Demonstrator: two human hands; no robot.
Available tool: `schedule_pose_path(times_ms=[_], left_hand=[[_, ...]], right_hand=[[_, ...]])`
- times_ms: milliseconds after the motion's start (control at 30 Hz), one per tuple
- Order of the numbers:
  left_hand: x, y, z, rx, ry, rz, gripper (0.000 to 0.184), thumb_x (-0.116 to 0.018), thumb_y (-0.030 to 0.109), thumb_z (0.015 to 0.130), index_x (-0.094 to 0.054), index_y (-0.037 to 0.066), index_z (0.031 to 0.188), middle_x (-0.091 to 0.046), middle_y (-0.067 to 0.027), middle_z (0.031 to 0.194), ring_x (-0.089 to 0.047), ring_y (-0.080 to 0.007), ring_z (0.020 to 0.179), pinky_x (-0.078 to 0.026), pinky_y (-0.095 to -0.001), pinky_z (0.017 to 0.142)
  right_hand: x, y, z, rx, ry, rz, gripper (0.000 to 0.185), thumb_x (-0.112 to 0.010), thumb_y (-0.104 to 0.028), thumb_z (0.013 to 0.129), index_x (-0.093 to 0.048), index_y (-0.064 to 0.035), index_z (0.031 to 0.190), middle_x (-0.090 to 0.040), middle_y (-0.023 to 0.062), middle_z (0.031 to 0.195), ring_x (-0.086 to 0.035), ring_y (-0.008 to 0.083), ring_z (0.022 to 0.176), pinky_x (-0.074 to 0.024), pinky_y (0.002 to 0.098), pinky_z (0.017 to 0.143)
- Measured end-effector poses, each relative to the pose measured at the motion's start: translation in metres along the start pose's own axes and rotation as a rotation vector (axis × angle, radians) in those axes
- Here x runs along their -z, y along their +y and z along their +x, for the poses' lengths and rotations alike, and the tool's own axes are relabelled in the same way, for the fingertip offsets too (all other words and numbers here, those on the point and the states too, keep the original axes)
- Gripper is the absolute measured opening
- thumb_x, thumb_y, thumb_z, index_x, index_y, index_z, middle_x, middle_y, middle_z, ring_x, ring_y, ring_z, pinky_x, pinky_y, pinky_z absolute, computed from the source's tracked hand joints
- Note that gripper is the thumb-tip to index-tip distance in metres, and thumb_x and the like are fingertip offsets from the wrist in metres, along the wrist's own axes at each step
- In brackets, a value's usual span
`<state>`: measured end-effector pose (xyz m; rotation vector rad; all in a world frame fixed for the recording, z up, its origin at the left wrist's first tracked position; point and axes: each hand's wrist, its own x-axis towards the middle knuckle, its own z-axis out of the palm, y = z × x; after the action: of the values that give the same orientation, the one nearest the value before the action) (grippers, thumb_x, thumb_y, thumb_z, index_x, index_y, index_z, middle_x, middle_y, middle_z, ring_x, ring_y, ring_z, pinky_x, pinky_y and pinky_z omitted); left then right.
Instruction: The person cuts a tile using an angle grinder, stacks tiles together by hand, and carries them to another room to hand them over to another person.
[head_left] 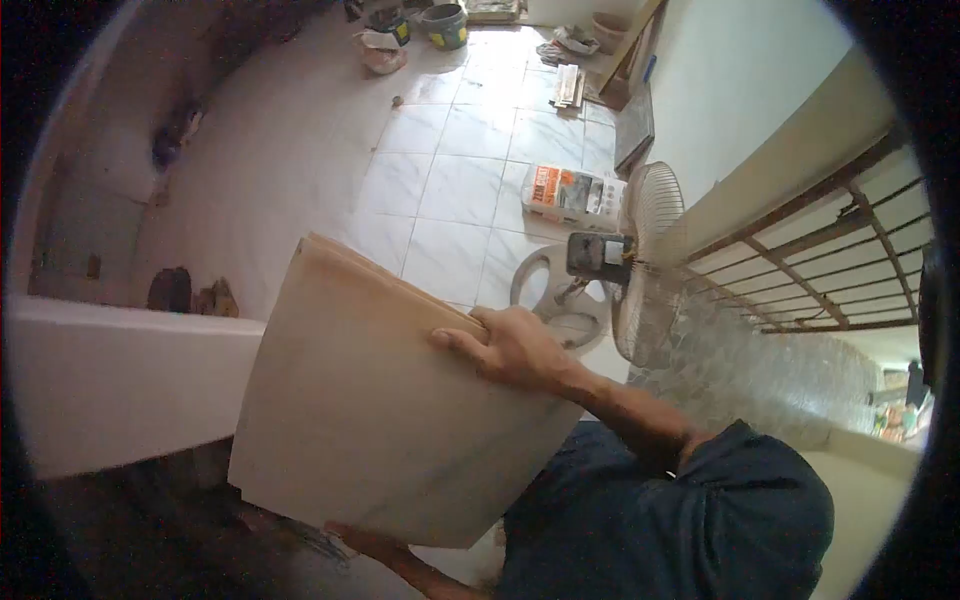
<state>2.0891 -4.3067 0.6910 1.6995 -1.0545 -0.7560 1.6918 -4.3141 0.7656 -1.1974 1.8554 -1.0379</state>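
A stack of large square beige tiles [390, 410] fills the lower middle of the head view, tilted, with offset edges along the top and lower left. My right hand [520, 350] grips its upper right edge, thumb on the near face and fingers around the edge. Along the bottom edge my left hand [365, 545] holds the stack from below; most of its fingers are hidden behind the tiles.
A standing fan [648, 265] is just beyond my right hand, beside a printed bag [575, 195]. White marbled floor tiles [455, 190] stretch away to buckets [443, 27]. A white ledge [140, 380] lies left; a metal grille [820, 250] lies right.
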Motion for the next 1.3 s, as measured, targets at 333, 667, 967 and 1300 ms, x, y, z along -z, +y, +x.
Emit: schedule_pose_path(times_ms=[333,667,967,1300], left_hand=[[-0.151,0.046,0.228,-0.116,-0.177,0.040,0.069,-0.025,0.051,0.106,-0.044,-0.006,0.139,-0.050,-0.0198,0.140,-0.051,-0.0302,0.125,-0.042,-0.0467,0.107],[-0.394,0.135,0.434,-0.138,-0.499,0.085,0.065,-0.028,0.049,0.106,-0.049,-0.006,0.135,-0.054,-0.0183,0.137,-0.053,-0.0282,0.123,-0.043,-0.0450,0.106],[-0.674,0.233,0.559,-0.323,-1.004,0.121,0.063,-0.031,0.047,0.107,-0.054,-0.006,0.131,-0.057,-0.0169,0.134,-0.054,-0.0264,0.121,-0.044,-0.0436,0.104],[-1.041,0.315,0.594,-0.316,-1.201,0.231,0.067,-0.034,0.051,0.107,-0.055,-0.011,0.124,-0.062,-0.0113,0.110,-0.058,-0.0219,0.098,-0.048,-0.0360,0.090]], right_hand=[[-0.027,-0.013,0.228,-0.172,0.022,0.154,0.081,-0.052,-0.071,0.089,-0.069,0.0079,0.092,-0.068,0.0269,0.078,-0.069,0.0391,0.076,-0.0518,0.0468,0.073],[0.026,-0.012,0.461,-0.332,0.220,0.114,0.083,-0.045,-0.073,0.091,-0.069,0.0060,0.092,-0.070,0.0266,0.083,-0.069,0.0417,0.080,-0.0515,0.0492,0.077],[0.102,0.040,0.620,-0.565,0.545,0.182,0.075,-0.053,-0.066,0.092,-0.068,0.0074,0.100,-0.072,0.0211,0.083,-0.070,0.0323,0.077,-0.0529,0.0412,0.072],[0.200,0.119,0.755,-0.983,0.908,0.293,0.088,-0.041,-0.076,0.090,-0.070,0.0072,0.097,-0.068,0.0331,0.094,-0.066,0.0453,0.100,-0.0487,0.0455,0.089]])
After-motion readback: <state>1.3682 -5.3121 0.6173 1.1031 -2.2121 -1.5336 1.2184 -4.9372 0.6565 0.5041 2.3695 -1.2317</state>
